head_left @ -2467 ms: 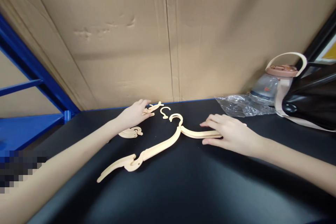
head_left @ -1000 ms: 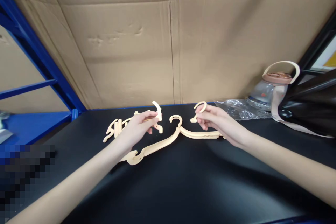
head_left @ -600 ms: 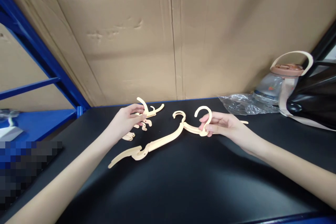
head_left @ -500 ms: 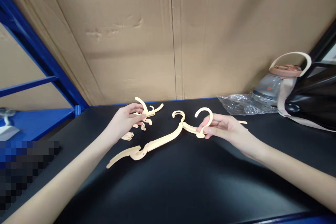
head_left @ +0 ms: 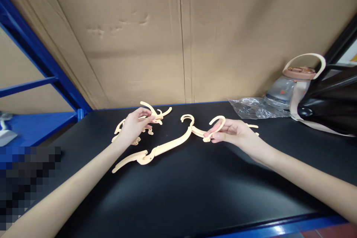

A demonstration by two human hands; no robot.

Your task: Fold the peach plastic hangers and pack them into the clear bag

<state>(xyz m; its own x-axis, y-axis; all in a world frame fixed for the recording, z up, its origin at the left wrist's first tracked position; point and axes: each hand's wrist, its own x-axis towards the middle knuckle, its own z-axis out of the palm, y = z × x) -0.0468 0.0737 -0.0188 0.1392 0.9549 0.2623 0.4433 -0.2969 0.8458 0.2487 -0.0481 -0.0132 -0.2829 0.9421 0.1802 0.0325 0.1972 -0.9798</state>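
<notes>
Between its thumb and fingers, my right hand pinches a cream hanger hook, tilted and raised over the tabletop. Behind it lies an unfolded cream folding hanger; its own hook points up, and its right arm runs partly hidden behind my right hand. My left hand is closed on a cream hanger part at the back of the pile. Several loose cream hanger pieces lie around and under that hand, partly covered by it.
A black tabletop carries everything. At the right stand a clear bottle with a strap, a crumpled plastic bag and a black bag. Cardboard walls the back; a blue metal frame rises at the left.
The hook in my right hand has tilted over to the right, its base moving slightly left. My left hand still grips its part, and more loose pieces show beside it. The view has shifted slightly.
</notes>
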